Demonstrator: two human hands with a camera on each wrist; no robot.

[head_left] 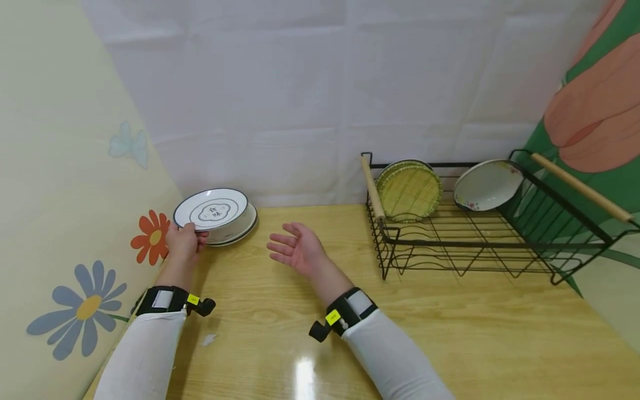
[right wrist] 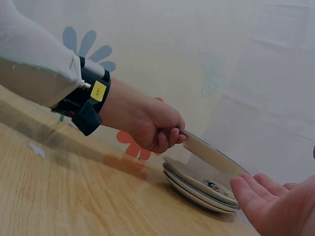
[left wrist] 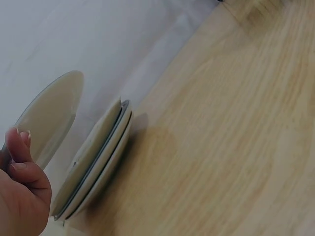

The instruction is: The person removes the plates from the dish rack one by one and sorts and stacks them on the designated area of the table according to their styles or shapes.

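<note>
My left hand (head_left: pixel 183 243) pinches the near rim of a white plate (head_left: pixel 220 206) with dark blue rings and lettering in its middle. The plate is raised at a tilt above a stack of plates (head_left: pixel 243 232) by the back wall. In the left wrist view a gap shows between the held plate (left wrist: pixel 56 108) and the stack (left wrist: pixel 98 162). Thumb and curled fingers grip its edge in the right wrist view. My right hand (head_left: pixel 301 251) hovers over the table to the right of the stack, palm turned inward, fingers extended, holding nothing.
A black wire dish rack (head_left: pixel 450 243) with wooden handles stands at the right. Green-patterned plates (head_left: pixel 410 191) lean in its left part, a white floral dish (head_left: pixel 489 186) at its right. The wooden table (head_left: pixel 260 333) meets a flower-painted wall (head_left: pixel 55 222) at the left.
</note>
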